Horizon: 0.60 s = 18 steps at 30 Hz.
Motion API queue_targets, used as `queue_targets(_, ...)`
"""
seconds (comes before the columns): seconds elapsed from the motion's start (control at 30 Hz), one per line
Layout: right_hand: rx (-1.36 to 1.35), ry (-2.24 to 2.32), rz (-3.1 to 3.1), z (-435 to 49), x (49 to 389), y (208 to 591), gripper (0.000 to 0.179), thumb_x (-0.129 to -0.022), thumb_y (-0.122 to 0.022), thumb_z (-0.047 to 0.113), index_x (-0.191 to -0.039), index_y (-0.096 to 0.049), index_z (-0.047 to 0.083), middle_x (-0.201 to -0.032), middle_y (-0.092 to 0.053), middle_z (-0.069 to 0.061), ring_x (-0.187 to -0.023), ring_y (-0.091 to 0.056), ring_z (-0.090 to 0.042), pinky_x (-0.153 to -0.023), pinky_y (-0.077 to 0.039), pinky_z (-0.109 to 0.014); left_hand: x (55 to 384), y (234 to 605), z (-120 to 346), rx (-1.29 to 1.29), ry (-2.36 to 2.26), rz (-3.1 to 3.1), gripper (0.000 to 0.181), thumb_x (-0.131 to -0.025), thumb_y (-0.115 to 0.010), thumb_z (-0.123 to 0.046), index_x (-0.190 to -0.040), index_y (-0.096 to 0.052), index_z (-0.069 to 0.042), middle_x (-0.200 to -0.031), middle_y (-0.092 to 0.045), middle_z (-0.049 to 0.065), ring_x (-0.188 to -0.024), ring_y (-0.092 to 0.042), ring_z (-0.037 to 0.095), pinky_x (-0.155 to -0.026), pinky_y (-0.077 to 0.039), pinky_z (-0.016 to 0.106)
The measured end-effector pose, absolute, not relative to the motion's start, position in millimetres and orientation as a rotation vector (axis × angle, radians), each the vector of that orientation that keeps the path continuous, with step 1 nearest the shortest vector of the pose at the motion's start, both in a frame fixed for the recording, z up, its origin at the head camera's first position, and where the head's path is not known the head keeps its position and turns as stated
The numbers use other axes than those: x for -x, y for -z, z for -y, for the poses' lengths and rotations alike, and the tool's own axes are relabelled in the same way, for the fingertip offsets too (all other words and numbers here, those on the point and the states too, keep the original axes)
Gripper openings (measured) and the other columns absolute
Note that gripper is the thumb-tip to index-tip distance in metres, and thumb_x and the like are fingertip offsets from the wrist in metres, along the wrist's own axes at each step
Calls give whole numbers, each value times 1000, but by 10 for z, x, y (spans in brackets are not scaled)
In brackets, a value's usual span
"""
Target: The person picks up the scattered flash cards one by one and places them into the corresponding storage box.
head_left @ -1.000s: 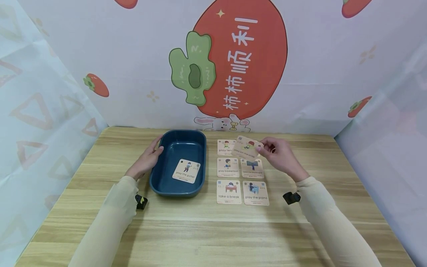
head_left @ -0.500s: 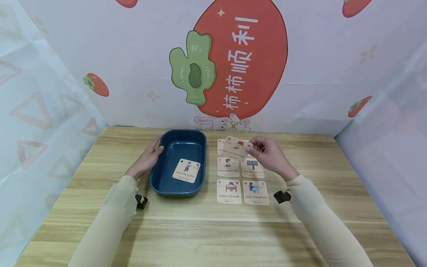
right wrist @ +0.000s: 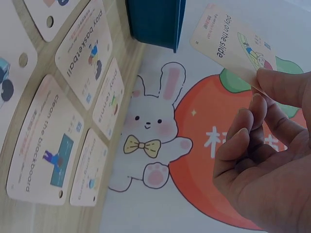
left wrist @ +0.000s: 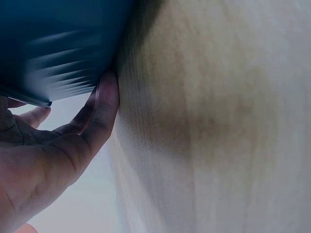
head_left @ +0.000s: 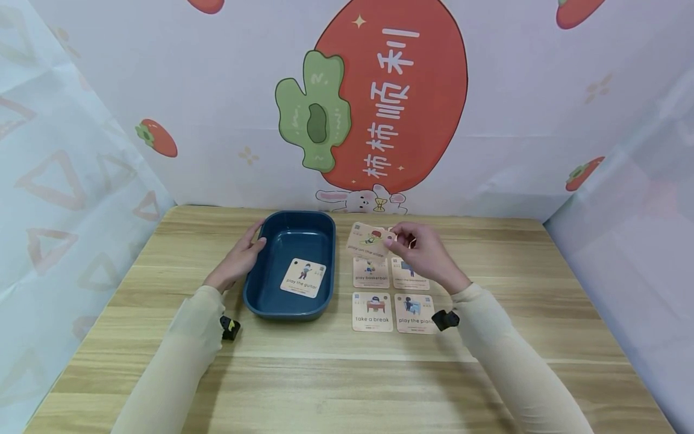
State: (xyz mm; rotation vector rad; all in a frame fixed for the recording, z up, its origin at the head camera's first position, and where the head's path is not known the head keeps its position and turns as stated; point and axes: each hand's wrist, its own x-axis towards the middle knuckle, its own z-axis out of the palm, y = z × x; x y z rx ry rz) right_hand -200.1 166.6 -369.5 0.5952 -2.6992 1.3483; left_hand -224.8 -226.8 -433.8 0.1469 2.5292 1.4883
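My right hand (head_left: 428, 256) pinches the "play on the slide" card (head_left: 364, 242) at its right edge, between thumb and fingertips. In the right wrist view the card (right wrist: 233, 41) is held up off the table, near the blue tray's end. My left hand (head_left: 235, 262) holds the left side of the blue tray (head_left: 290, 241), thumb at the rim and fingers along the outer wall. Inside the tray lies a "play the guitar" card (head_left: 302, 278), slightly turned. The raised card hides most of the back-row cards in the head view.
Rows of cards lie right of the tray: "play basketball" (head_left: 371, 277), "clean the blackboard" (head_left: 410, 278), "take a break" (head_left: 372, 312) and "play the piano" (head_left: 413, 319). Behind them, in the right wrist view, are "play tennis" (right wrist: 110, 99) and a ping-pong card (right wrist: 90, 167). A printed cloth (head_left: 228, 163) stands behind the table.
My right hand has carried the "play on the slide" card leftward over the back row, closer to the tray. The left hand and tray have stayed in place.
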Motion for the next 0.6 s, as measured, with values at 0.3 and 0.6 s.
queue_targets(0.3,-665,-1383,2687,-1520,2001,3723,6,-96,-72,9,-94,-70,4,-73,-51,-4,-68,-49,-21,-59,-39,-30,2240,4337,2259,-153,-1492,-2533,58,-113,-30,-24,-165,-4,-16,-168,-4,20,-148,-20,51,-115,-20,67)
queue_targets(0.6,-687,-1393,2705,-1420,2001,3759,6,-97,-71,12,-94,-70,7,-74,-53,-3,-68,-49,-21,-60,-41,-31,2234,4334,2259,-151,-1490,-2530,59,-113,-30,-24,-165,-3,-18,-168,-4,20,-148,-19,51,-115,-20,68)
